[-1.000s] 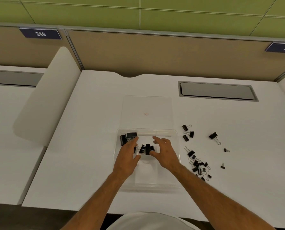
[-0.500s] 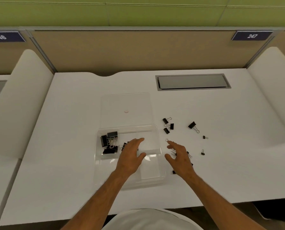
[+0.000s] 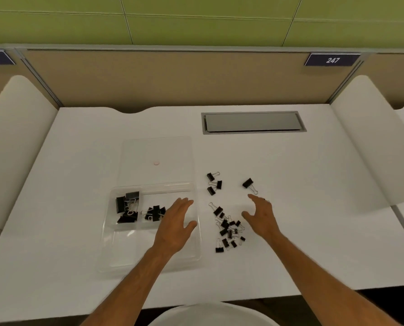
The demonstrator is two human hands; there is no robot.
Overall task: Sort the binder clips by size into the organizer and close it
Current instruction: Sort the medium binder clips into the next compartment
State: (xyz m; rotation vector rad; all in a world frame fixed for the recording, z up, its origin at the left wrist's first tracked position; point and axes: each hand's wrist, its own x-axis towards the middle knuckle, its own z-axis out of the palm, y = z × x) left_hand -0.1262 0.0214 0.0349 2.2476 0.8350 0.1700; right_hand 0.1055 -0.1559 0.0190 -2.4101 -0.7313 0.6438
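A clear plastic organizer (image 3: 116,257) lies open on the white desk, its lid (image 3: 157,151) folded flat behind it. Large black binder clips (image 3: 126,205) fill its back-left compartment, and medium clips (image 3: 155,212) lie in the compartment to their right. My left hand (image 3: 176,225) hovers open over the organizer's right side. My right hand (image 3: 261,216) is open and empty, just right of a heap of small clips (image 3: 228,229) on the desk. Three medium clips (image 3: 214,183) and a single clip (image 3: 248,184) lie farther back.
A grey cable hatch (image 3: 252,122) is set into the desk at the back right. White rounded dividers (image 3: 361,137) rise on both sides, with a tan partition behind. A small pink dot (image 3: 156,163) marks the lid.
My right hand left the organizer and moved right, past the heap of small clips. My left hand stayed over the organizer. The view shifted right.
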